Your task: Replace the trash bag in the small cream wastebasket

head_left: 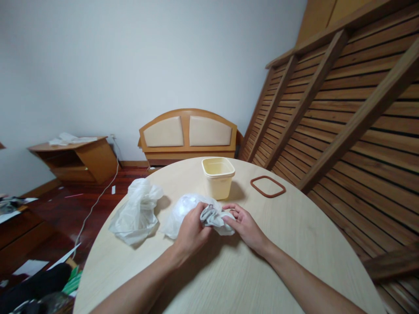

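**Because it looks thin, it scrunches**

While one crumpled white bag (135, 216) sits at the left of the round counter (314, 235), a puffy white bag (181, 211) lies beside it, partly behind my left hand (193, 226). That hand is curled in, thumb and fingers around one end of a grey-and-white bundle (215, 217). The bundle is on my side of the yellow tub (218, 185). I think it is light, very soft and a bit slippery, and its thin bits might rip. A pinch at each end seems the best hold. It is all wrinkles: grey and twisty on the left, white and a bit see-through on the right. I can't tell if it joins the puffy bag. My right hand (245, 224) has its thumb and fingertips pinched close on the white end. Farthest right, a reddish-brown ring (267, 194) with round corners lies flat.
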`<state>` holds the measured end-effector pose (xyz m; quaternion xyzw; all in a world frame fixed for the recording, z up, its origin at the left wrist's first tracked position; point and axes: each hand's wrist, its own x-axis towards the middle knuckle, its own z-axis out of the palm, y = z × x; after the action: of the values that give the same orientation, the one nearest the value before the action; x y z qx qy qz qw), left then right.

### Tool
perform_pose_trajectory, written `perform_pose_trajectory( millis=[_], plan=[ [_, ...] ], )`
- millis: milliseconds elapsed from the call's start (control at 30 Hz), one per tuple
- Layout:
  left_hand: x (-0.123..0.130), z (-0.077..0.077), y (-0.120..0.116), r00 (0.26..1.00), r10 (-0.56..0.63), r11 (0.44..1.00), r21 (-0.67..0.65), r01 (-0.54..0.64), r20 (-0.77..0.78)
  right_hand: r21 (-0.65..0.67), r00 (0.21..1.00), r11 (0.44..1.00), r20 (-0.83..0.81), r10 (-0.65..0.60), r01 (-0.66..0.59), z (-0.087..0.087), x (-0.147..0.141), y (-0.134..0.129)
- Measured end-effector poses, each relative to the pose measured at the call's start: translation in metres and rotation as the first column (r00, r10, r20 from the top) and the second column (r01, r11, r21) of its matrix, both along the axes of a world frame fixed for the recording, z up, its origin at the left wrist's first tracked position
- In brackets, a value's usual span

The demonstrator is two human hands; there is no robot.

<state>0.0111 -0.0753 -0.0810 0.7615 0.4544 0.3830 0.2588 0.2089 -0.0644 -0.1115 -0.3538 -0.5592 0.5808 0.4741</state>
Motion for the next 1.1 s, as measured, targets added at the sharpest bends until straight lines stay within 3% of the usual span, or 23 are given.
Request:
perform_pose_trajectory(
  millis=[233,500,600,700,800,867,1033,1100],
  plan=[
    [-0.002,0.002,0.002,0.996,-0.037,0.999,0.029,0.039,-0.08,0.013,0.999,0.999,-0.011,0.044,-0.044,-0.001,0.002,0.001],
    [-0.004,0.007,-0.002,0.896,-0.168,0.969,0.097,0.226,-0.411,0.102,0.989,0.99,0.113,0.09,-0.101,0.0,0.002,-0.005],
    [-0.003,0.006,-0.003,0.906,-0.146,0.976,0.093,0.198,-0.397,0.146,0.977,0.983,0.195,0.086,-0.116,0.002,0.003,-0.008],
    [-0.001,0.005,-0.001,0.937,-0.045,0.993,0.089,0.081,-0.345,0.277,0.95,0.96,0.308,-0.042,-0.048,0.005,0.005,-0.009],
    [0.001,0.003,0.001,0.949,0.04,0.995,0.104,-0.007,-0.312,0.502,0.864,0.864,0.421,-0.277,0.032,0.008,0.009,-0.008],
    [0.001,0.001,0.003,0.956,0.057,0.993,0.113,-0.025,-0.288,0.626,0.807,0.78,0.454,-0.378,0.012,0.01,0.012,-0.008],
    [0.0,0.001,0.001,0.974,0.056,0.991,0.132,-0.028,-0.217,0.761,0.795,0.629,0.476,-0.377,-0.158,0.018,0.016,-0.011],
    [-0.001,0.002,0.0,0.982,0.046,0.99,0.137,-0.021,-0.183,0.782,0.784,0.596,0.482,-0.39,-0.184,0.019,0.017,-0.011]
  ],
)
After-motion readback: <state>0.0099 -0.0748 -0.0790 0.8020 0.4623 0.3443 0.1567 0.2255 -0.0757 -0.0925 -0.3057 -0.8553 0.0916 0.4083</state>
